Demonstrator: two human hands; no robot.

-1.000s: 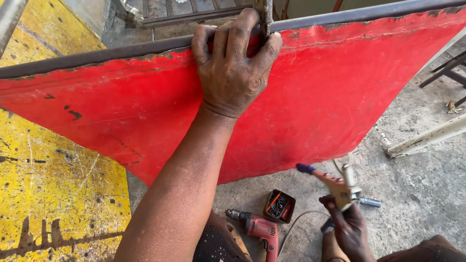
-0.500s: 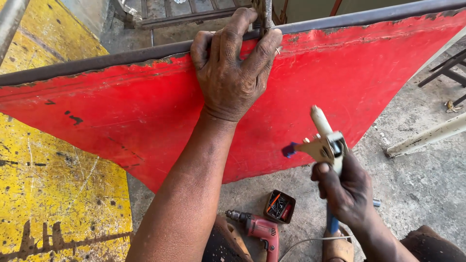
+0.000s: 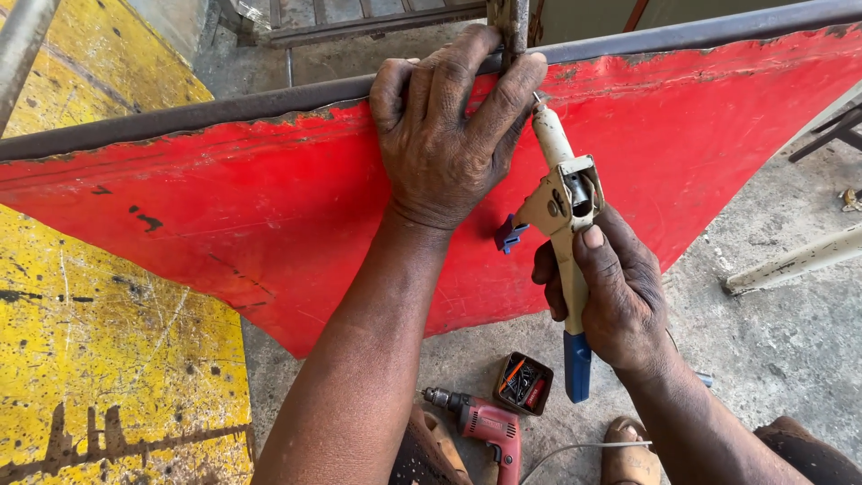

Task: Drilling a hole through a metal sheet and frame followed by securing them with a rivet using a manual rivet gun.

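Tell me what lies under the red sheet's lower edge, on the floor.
Below the red metal sheet, on the concrete floor, lie a red power drill and a small open box of bits. A sandalled foot shows too. The forearm hides whatever lies left of the drill.

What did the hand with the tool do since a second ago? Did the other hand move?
The right hand lifted the cream hand riveter from low near the floor up to the red metal sheet, and its nose now sits at the top edge beside the left hand. The left hand kept gripping the grey bar. The red drill stayed on the floor.
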